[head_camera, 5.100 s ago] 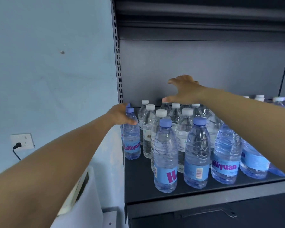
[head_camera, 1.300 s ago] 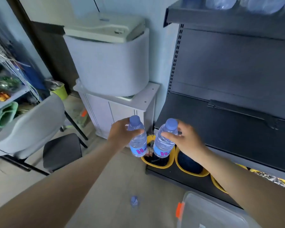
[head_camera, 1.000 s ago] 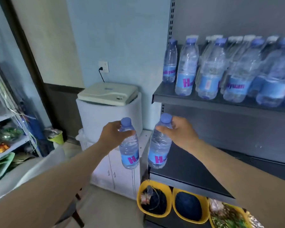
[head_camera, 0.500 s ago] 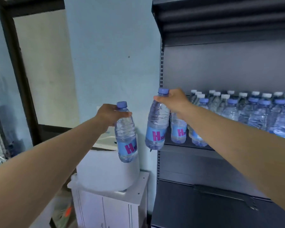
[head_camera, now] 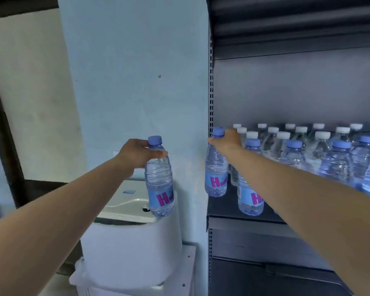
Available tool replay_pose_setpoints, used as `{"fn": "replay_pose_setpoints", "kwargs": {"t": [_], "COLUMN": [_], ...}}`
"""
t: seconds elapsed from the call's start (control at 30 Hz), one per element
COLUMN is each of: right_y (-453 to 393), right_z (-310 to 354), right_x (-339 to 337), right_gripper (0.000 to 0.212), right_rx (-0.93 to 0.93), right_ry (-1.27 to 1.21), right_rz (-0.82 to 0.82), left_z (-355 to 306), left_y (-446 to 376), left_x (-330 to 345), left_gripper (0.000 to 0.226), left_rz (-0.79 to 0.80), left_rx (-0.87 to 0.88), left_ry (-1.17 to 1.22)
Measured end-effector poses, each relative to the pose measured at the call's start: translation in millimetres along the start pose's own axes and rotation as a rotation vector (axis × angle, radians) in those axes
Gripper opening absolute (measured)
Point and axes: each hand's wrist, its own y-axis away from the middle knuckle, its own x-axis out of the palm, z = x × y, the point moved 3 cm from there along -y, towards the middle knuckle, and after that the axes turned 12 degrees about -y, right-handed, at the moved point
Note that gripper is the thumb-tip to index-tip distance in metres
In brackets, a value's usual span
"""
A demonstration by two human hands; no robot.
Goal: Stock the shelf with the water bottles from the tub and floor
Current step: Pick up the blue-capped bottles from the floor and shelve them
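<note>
My left hand [head_camera: 136, 155] grips a blue-capped water bottle [head_camera: 159, 184] by its neck, hanging in the air left of the shelf unit. My right hand [head_camera: 226, 139] holds a second blue-capped bottle [head_camera: 215, 178] by its cap end at the left front corner of the dark shelf [head_camera: 239, 220]; its base is at or just above the shelf surface. Several bottles with blue caps [head_camera: 338, 163] and white caps [head_camera: 283, 137] stand in rows on the shelf behind my right arm.
A white machine [head_camera: 132, 238] on a white cabinet stands below my left hand, against the pale blue wall. The shelf's perforated upright [head_camera: 210, 99] separates the two bottles. A lower dark shelf [head_camera: 265, 276] lies beneath.
Both hands have carried their bottles up and to the right from near the floor. The right bottle has gone in over the shelf's left corner; the left one stays outside.
</note>
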Motion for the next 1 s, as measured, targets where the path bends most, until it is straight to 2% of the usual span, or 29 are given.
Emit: {"fn": "replay_pose_setpoints", "kwargs": {"t": [0.1, 0.27, 0.37, 0.5, 0.57, 0.63, 0.7, 0.73, 0.8, 0.87, 1.0], "right_y": [-16, -32, -35, -36, -39, -42, -42, -44, -42, -39, -42], "right_z": [-11, -30, -33, -19, -9, 7, 27, 37, 58, 76, 90], "right_x": [10, 16, 13, 11, 10, 6, 1, -4, -17, -33, -68], "right_gripper": [0.038, 0.015, 0.026, 0.035, 0.016, 0.025, 0.009, 0.011, 0.035, 0.050, 0.062], "right_rx": [0.037, 0.107, 0.111, 0.054, 0.030, 0.005, -0.035, -0.084, -0.186, -0.268, -0.314], "right_ry": [0.073, 0.156, 0.193, 0.345, 0.418, 0.494, 0.604, 0.655, 0.737, 0.812, 0.936], "right_rz": [-0.032, -0.083, -0.105, -0.059, -0.007, 0.019, 0.010, 0.007, 0.007, -0.005, -0.029], "left_z": [7, 12, 11, 5, -1, -8, -17, -22, -32, -44, -67], "left_y": [-21, -45, -53, -59, -61, -61, -59, -59, -57, -55, -45], "left_x": [8, 19, 26, 32, 35, 37, 40, 42, 49, 57, 80], "left_gripper": [0.023, 0.027, 0.022, 0.027, 0.029, 0.027, 0.025, 0.025, 0.027, 0.030, 0.022], "left_rz": [0.064, 0.140, 0.181, 0.217, 0.233, 0.243, 0.255, 0.262, 0.275, 0.291, 0.360], "left_rx": [0.025, 0.049, 0.075, 0.095, 0.110, 0.130, 0.144, 0.147, 0.154, 0.170, 0.240], "left_ry": [-0.018, 0.016, 0.035, 0.053, 0.062, 0.071, 0.098, 0.107, 0.109, 0.104, 0.149]}}
